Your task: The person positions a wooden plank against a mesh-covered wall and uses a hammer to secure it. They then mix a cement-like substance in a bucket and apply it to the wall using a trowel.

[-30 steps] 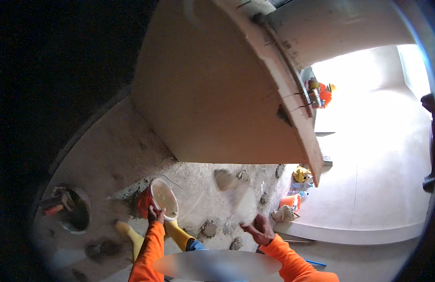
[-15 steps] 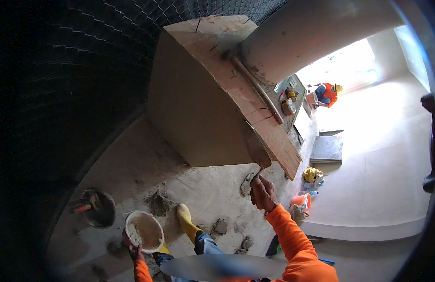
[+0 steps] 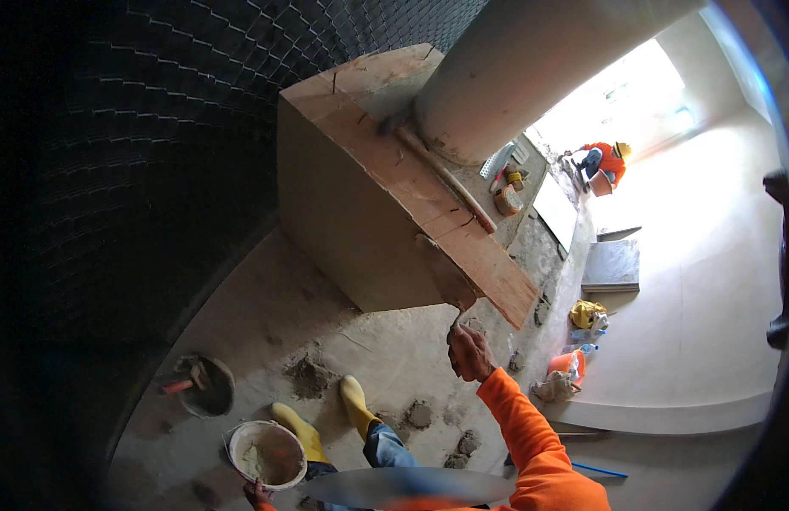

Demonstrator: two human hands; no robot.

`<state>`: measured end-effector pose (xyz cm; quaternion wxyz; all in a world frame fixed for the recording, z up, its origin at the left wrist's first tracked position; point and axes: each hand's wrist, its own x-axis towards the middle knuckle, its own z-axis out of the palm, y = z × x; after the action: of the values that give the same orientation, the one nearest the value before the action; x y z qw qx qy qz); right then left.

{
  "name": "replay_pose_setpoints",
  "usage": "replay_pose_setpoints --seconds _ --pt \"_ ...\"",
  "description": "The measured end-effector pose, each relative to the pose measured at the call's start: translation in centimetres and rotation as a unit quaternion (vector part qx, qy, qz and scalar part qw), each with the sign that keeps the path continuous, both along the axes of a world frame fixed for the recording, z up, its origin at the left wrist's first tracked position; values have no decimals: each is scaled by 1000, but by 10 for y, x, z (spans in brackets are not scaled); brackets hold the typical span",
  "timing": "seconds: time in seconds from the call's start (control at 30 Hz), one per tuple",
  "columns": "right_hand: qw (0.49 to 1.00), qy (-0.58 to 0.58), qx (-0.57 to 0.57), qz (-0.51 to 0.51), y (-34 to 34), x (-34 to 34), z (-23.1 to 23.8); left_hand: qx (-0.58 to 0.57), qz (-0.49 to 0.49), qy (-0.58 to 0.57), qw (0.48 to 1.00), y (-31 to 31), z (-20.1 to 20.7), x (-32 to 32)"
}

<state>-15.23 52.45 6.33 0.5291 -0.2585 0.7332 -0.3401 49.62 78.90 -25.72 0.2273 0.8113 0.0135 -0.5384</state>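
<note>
Your right hand [image 3: 471,351] grips the trowel [image 3: 448,277], blade pointing up against the plank [image 3: 429,196]; your left hand [image 3: 258,492] holds 1 mortar pan [image 3: 265,453].

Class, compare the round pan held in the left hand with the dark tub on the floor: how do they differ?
The pan is pale and held up by the left hand; the tub is dark and sits on the floor. The pan holds light mortar; the tub holds a red-handled tool. Both are round and open-topped.

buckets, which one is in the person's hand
The white bucket of mortar, gripped at its rim by the left hand. The dark bucket sits alone on the floor further left.
</note>
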Motion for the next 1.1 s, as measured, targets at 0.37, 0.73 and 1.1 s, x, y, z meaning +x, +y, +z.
replay_pose_setpoints --seconds 0.37,0.73,1.1 --pt "992 114 -50 31 7 44 1 1 11 30 999 -1 9 3" --pt "930 362 -44 52 9 58 -5 -3 -64 8 998 1 24 15" --pt "887 454 -37 77 -15 55 15 24 90 -29 995 38 39 -5"
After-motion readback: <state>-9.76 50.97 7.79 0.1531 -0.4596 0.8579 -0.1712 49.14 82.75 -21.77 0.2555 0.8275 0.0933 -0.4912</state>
